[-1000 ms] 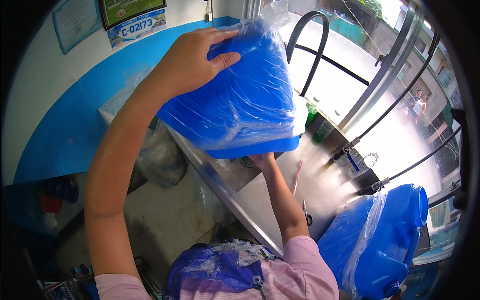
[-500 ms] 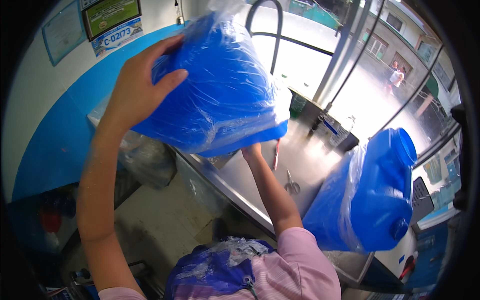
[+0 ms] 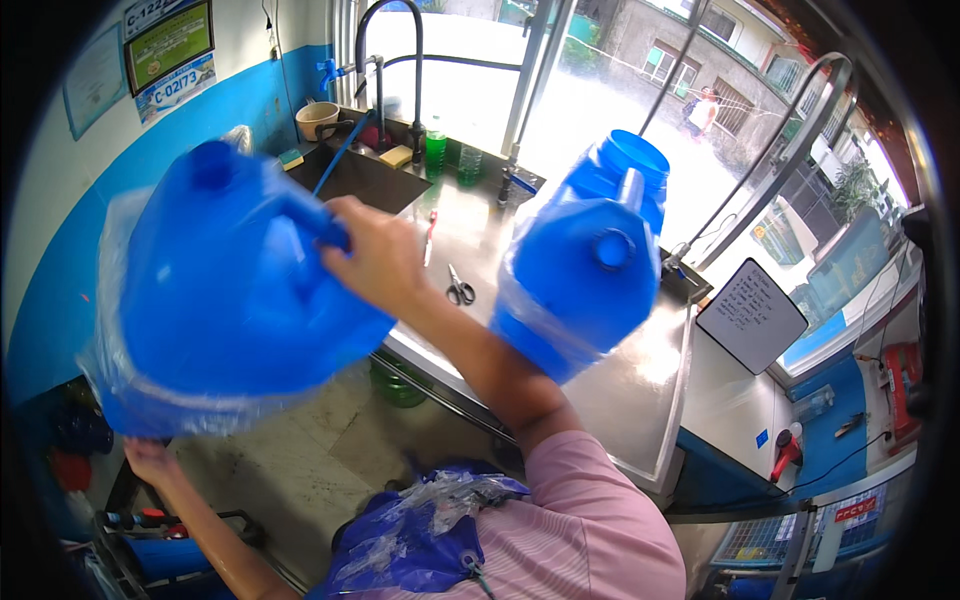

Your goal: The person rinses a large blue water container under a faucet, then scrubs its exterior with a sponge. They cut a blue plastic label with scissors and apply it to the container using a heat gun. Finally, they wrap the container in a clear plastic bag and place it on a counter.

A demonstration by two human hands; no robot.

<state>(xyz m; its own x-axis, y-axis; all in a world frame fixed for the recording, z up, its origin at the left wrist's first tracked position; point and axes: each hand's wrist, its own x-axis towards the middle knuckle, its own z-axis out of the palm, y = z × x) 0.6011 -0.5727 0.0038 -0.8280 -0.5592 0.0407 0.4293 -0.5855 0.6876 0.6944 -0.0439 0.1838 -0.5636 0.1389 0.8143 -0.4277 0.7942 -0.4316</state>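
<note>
A large blue plastic water container (image 3: 225,290), partly wrapped in clear plastic film (image 3: 105,270), is held up in the air on the left, blurred by motion. My right hand (image 3: 375,255) closes round its handle. Below its lower end, my left hand (image 3: 150,462) bears it from underneath, with the fingers mostly hidden. A second blue container (image 3: 575,280) stands on the steel counter to the right, film round its lower part and a wide round opening facing up. Black scissors (image 3: 460,287) and a red-handled tool (image 3: 431,238) lie between the two containers.
Behind stands a sink (image 3: 355,180) with a tall curved faucet (image 3: 418,70), a yellow sponge (image 3: 396,157) and a green bottle (image 3: 436,148). A whiteboard (image 3: 752,315) leans at the right. The counter's front edge (image 3: 450,385) runs below the right arm.
The held container has swung left and down, and its handle now faces me. My right hand has gone from beneath it to the handle; my left has gone from its upper side to underneath.
</note>
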